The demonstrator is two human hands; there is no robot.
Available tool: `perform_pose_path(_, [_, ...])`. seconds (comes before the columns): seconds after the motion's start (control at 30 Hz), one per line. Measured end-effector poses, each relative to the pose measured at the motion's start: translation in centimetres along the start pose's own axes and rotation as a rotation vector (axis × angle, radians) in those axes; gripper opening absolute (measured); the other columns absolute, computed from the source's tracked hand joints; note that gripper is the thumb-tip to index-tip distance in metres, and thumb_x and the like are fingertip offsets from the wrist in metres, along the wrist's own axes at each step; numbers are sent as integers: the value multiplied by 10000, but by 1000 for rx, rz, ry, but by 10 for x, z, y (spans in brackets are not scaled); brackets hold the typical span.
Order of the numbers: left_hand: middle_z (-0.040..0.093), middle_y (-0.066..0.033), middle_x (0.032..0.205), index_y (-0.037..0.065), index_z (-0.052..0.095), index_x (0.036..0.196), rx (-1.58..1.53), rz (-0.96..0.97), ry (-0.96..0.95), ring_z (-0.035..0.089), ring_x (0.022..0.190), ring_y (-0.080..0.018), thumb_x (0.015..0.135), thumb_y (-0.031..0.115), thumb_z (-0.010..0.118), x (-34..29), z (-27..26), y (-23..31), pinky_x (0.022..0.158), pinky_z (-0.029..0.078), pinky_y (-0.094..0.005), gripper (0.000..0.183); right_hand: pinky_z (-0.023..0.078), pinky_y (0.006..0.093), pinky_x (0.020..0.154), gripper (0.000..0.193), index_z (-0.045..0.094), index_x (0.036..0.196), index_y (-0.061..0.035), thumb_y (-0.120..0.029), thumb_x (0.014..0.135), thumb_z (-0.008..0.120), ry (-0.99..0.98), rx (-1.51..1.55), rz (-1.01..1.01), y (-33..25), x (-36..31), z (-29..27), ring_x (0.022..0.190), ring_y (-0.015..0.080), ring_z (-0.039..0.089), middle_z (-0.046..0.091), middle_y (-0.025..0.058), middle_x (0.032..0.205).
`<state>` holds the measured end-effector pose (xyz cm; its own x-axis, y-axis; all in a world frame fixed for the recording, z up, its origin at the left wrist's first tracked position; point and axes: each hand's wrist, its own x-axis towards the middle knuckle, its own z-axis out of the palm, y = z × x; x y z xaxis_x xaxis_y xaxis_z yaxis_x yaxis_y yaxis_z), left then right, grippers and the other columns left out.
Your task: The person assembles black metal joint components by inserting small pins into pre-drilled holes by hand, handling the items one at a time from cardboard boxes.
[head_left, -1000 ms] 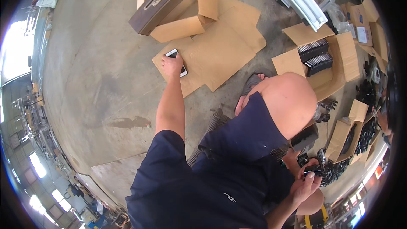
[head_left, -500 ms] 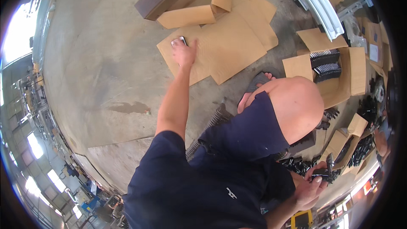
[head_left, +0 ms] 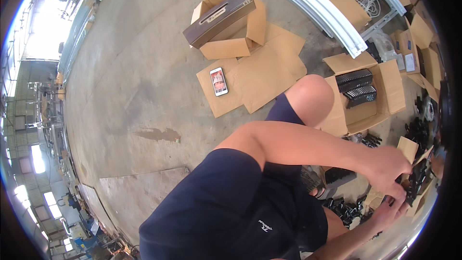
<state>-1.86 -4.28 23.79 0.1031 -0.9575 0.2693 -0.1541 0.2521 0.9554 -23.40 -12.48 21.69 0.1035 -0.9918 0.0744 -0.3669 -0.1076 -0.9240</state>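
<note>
My left hand [head_left: 387, 168] reaches across my body to the far right, fingers bent down onto a small black part [head_left: 410, 193]. Below it, my right hand [head_left: 390, 214] is closed around the same part from the near side. The part's exact kind is hard to make out, since fingers cover much of it and other black pieces lie behind. A white-framed phone [head_left: 218, 82] with a lit screen lies face up on a flat cardboard sheet [head_left: 262, 81], away from both hands.
Beside my bare knee, an open carton [head_left: 356, 113] holds stacked rows of black parts [head_left: 356, 89]. Loose black pieces [head_left: 344, 208] are heaped on the floor at right. A long brown box [head_left: 219, 18] rests across another open carton. White metal rails [head_left: 317, 12] lie beyond.
My left hand has left the phone and swung right to meet my right hand at the black part. The phone is now uncovered, its screen lit. My view has shifted.
</note>
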Motion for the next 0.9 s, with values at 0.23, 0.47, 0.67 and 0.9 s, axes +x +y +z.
perform_pose_path(0.23, [708, -130, 853, -53, 713, 1002, -572, -354, 0, 652, 817, -163, 875, 332, 727, 15, 94, -84, 711, 526, -336, 405, 505, 254, 797, 336, 552, 1329, 43, -149, 1054, 563, -222, -112, -113, 97, 2, -6, 1005, 118, 615, 672, 89, 1163])
perform_pose_path(0.47, [704, -35, 1082, -11, 690, 1197, -779, -470, -81, 614, 994, -103, 1013, 229, 643, 31, 88, -125, 859, 520, -295, 306, 449, 207, 721, 256, 610, 1269, -23, -86, 1028, 553, -227, 171, 94, 75, 13, 14, 904, 56, 587, 676, 21, 1124])
perform_pose_path(0.67, [653, -145, 1283, -40, 539, 1377, -950, -558, -173, 661, 1161, -253, 1072, 217, 544, 41, 84, -139, 1046, 532, -405, 399, 506, 212, 663, 223, 554, 1224, -57, -18, 1005, 575, -182, 622, 163, 64, 37, 13, 845, 78, 625, 654, 35, 1051])
perform_pose_path(0.9, [659, -63, 1256, 17, 578, 1356, -1149, -581, -175, 645, 1113, -159, 1070, 246, 555, 28, 72, -155, 984, 534, -367, 367, 473, 388, 980, 264, 610, 1026, -60, 133, 847, 598, -358, 237, -453, 76, 48, 12, 1086, 271, 608, 658, 89, 1086])
